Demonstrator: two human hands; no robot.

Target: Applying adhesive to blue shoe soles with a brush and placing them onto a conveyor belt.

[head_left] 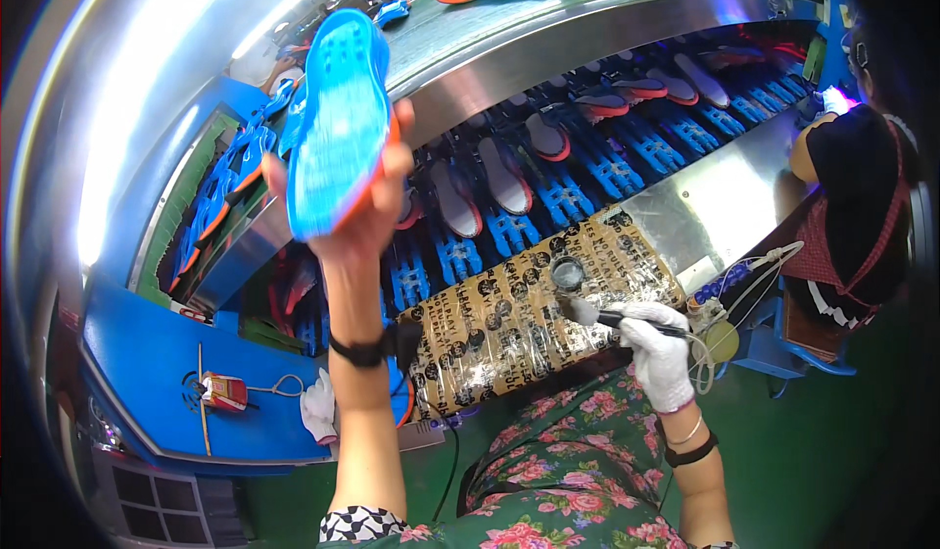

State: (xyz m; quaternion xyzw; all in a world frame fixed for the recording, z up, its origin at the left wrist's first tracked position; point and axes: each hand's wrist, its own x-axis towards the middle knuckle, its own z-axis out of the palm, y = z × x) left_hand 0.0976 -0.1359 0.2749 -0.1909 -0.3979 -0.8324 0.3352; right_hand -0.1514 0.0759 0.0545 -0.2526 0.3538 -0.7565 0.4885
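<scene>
In my bare left hand (362, 231) I hold up a blue shoe sole (341, 128) with an orange edge, fingers wrapped round its heel end. It is slightly blurred. My right hand (658, 358), in a white glove, grips a brush (580, 310) with a dark handle. The bristles hover near a small round dish (567, 275) that stands on a worktop (490, 338) covered with printed brown paper and clear film.
A rack (514, 236) of shoe uppers on blue holders runs behind the worktop. Above it, a conveyor belt (548, 10) carries more blue soles. A co-worker (852, 177) sits at right. A white glove (319, 407) and small red box (227, 392) lie on the blue surface at left.
</scene>
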